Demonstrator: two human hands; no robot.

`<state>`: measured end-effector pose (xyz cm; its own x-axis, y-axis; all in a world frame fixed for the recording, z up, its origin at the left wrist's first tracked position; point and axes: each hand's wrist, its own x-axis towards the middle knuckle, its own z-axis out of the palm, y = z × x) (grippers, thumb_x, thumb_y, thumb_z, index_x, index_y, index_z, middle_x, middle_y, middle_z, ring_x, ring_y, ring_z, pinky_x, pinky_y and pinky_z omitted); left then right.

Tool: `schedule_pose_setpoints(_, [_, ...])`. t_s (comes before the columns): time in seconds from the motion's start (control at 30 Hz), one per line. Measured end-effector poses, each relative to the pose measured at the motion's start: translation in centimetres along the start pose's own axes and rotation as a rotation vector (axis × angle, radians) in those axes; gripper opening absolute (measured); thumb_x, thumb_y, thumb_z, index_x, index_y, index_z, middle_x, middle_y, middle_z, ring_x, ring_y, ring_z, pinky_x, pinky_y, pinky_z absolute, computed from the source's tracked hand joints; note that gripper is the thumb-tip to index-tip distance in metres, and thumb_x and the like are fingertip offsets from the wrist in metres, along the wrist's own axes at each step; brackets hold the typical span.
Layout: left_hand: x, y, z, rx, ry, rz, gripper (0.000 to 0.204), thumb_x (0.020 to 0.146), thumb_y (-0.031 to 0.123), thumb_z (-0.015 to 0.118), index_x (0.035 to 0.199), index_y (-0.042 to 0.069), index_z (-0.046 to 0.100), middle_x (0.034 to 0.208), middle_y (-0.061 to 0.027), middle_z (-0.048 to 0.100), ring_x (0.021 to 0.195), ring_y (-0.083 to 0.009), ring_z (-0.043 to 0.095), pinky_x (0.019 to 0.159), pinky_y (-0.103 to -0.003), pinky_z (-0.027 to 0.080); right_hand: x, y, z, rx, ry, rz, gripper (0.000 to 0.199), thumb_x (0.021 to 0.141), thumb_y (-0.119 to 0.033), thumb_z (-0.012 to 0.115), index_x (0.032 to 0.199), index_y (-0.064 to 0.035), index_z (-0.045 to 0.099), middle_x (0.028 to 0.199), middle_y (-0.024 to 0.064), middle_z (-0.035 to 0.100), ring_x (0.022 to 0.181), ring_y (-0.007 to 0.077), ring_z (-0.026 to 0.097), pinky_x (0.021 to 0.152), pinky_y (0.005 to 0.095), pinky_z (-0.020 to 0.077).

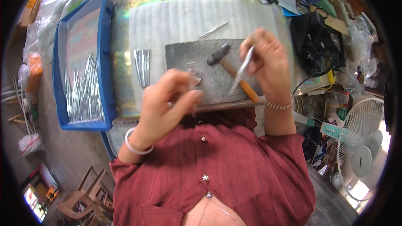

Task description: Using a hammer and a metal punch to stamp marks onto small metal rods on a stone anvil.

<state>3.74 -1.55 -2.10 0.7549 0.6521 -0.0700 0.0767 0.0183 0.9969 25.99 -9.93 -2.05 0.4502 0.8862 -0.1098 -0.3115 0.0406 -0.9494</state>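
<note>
My right hand (268,56) is raised over the right side of a dark grey slab (180,54). It is closed on a slender silver metal strip (242,72), which slants down to the left and is blurred. My left hand (165,104) is over the slab's near left edge, fingers curled and smeared by motion; whether anything is in them I cannot make out. Just beyond its fingertips is a small clear round object (194,74). A hammer (232,73) with a dark head and wooden handle lies on the slab, below and left of my right hand.
White foam sheet (167,21) lies under the slab, bearing a bundle of silver strips (142,67) and one loose strip (214,29). At left, a blue tray (108,58) holds many strips. A black bag (316,44) and a white fan (360,150) stand at right.
</note>
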Motion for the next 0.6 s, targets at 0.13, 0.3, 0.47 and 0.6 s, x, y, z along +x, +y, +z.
schedule_pose_setpoints(0.13, [-1.7,-0.9,-1.1,0.051,0.274,0.138,0.023,0.08,-0.006,0.066,0.096,0.0,0.051,0.075,-0.0049,0.063,0.064,-0.0071,0.06,0.057,-0.019,0.047,7.1,-3.0,-7.1,-0.469,0.034,-0.138,0.018,0.093,-0.018,0.053,0.083,-0.0025,0.057,0.068,0.0038,0.062,0.042,0.0012,0.04,0.04,0.0164,0.0305])
schedule_pose_setpoints(0.3, [-2.0,-3.7,-1.3,0.326,0.319,0.241,0.025,0.08,-0.005,0.067,0.097,0.0,0.05,0.077,-0.006,0.064,0.068,-0.0098,0.063,0.06,-0.022,0.05,15.7,2.4,-15.2,-1.341,0.132,-0.104,0.021,0.086,-0.021,0.06,0.088,-0.0002,0.056,0.067,0.0074,0.061,0.047,0.0128,0.053,0.044,0.0259,0.0409])
schedule_pose_setpoints(0.47, [-2.3,-5.3,-1.1,0.373,0.289,0.198,0.012,0.08,-0.002,0.067,0.088,-0.002,0.059,0.079,-0.0094,0.064,0.065,-0.0152,0.064,0.059,-0.024,0.049,14.9,4.0,-12.9,-1.498,0.122,-0.282,0.027,0.081,-0.022,0.06,0.096,-0.0003,0.057,0.082,0.0201,0.063,0.078,0.0355,0.063,0.069,0.0438,0.0475])
schedule_pose_setpoints(0.6, [-2.2,-5.6,-1.7,0.408,0.227,0.139,0.011,0.08,0.0,0.068,0.088,-0.001,0.061,0.079,-0.0086,0.064,0.066,-0.0143,0.064,0.062,-0.024,0.049,6.3,0.1,-5.8,-1.227,-0.021,-0.275,0.024,0.084,-0.016,0.058,0.101,-0.0005,0.055,0.084,0.0187,0.061,0.077,0.0328,0.062,0.069,0.0391,0.0484])
